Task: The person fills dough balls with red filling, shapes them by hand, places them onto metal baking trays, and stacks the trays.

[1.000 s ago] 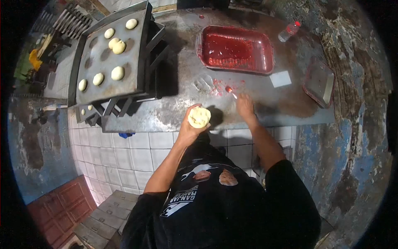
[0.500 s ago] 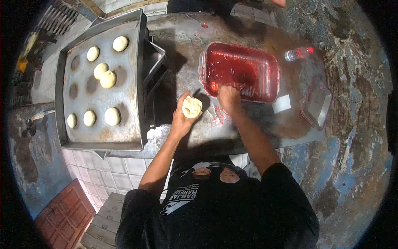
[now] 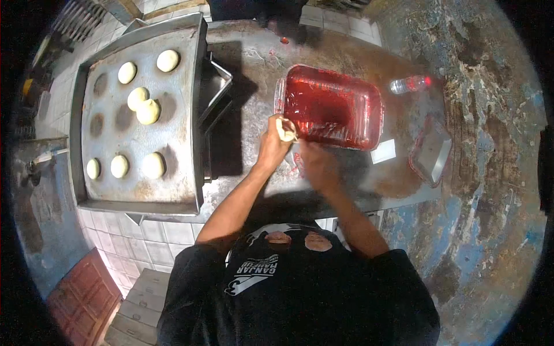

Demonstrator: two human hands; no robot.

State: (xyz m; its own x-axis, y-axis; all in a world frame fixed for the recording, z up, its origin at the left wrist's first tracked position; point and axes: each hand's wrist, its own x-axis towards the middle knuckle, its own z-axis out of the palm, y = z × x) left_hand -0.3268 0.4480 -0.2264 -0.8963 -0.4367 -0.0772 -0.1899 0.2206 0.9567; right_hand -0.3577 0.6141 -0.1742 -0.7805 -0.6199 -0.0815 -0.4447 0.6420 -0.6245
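Observation:
A pale piece of dough (image 3: 285, 131) is held in my left hand (image 3: 273, 147), its hollow side tilted toward the right. Close beside it is my right hand (image 3: 319, 167), smeared by motion; its fingers and whatever they may hold cannot be made out. Just beyond both hands lies a clear rectangular container (image 3: 374, 124) with red filling inside. Small red bits are on the metal table (image 3: 254, 75) between my hands.
On the left, a metal tray (image 3: 202, 115) bears several round dough balls (image 3: 153, 165). A red-capped bottle (image 3: 408, 85), a white card (image 3: 383, 151) and a smaller container (image 3: 431, 151) lie to the right. A person in dark clothes (image 3: 257, 8) stands across the table.
My left hand has moved right with the dough, which is now tilted. My right hand has come back out of the red container to beside the dough.

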